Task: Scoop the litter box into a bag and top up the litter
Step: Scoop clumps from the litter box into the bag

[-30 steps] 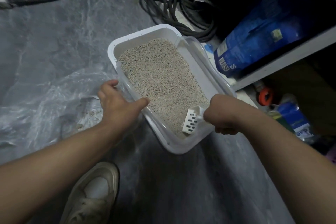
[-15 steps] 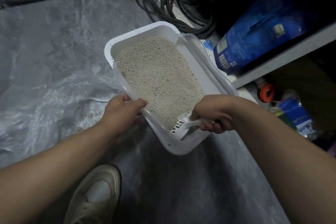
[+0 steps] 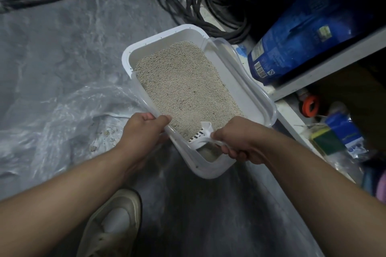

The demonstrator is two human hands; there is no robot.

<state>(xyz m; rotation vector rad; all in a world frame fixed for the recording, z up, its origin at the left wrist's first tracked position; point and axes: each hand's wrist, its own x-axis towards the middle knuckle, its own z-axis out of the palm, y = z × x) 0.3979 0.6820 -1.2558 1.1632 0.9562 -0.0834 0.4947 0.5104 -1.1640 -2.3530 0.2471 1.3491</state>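
Observation:
A white litter box [image 3: 158, 38] full of pale beige litter [image 3: 183, 83] sits on the grey floor, its near end tipped up a little. My left hand [image 3: 142, 131] grips the box's near-left rim, thumb over the edge. My right hand [image 3: 240, 140] holds the handle of a white slotted scoop [image 3: 201, 134], whose head lies in the litter at the near end. A clear plastic bag [image 3: 62, 119] lies flat on the floor left of the box, with a few clumps inside.
A blue litter bag [image 3: 296, 33] leans on a shelf at the right. Black cables [image 3: 200, 2] coil behind the box. Small packets and an orange cap [image 3: 311, 104] lie under the shelf. My beige shoe [image 3: 112, 225] stands at the bottom.
My left hand moved from resting on the box's left side to gripping its rim. The scoop turned and pushed down into the litter at the near end, baring some of the box bottom.

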